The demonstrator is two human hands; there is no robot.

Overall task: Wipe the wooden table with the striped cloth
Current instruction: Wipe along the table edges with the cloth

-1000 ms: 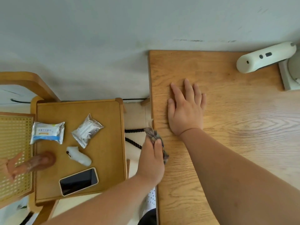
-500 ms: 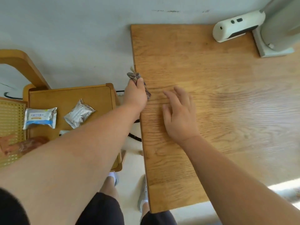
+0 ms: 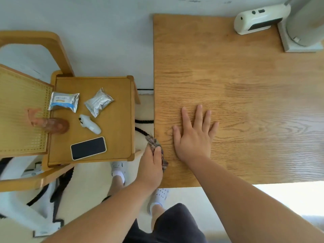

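Observation:
The wooden table (image 3: 236, 81) fills the right half of the view. My left hand (image 3: 150, 165) grips the bunched striped cloth (image 3: 154, 143) against the table's left edge, near the front corner. Most of the cloth is hidden under my fingers; a dark striped fold sticks out ahead of them and along the edge. Flat on the tabletop, just right of the cloth, lies my right hand (image 3: 194, 137), palm down with fingers spread and holding nothing.
A white handheld device (image 3: 259, 19) and a grey appliance on a square base (image 3: 305, 27) stand at the table's far right corner. A small wooden side table (image 3: 121, 120) to the left carries a phone (image 3: 88, 148), two foil packets and a small white object. A cane chair (image 3: 21, 111) stands further left.
My left hand has drawn the cloth back along the table's left edge, from the far part toward the front corner. My right hand stays flat on the top.

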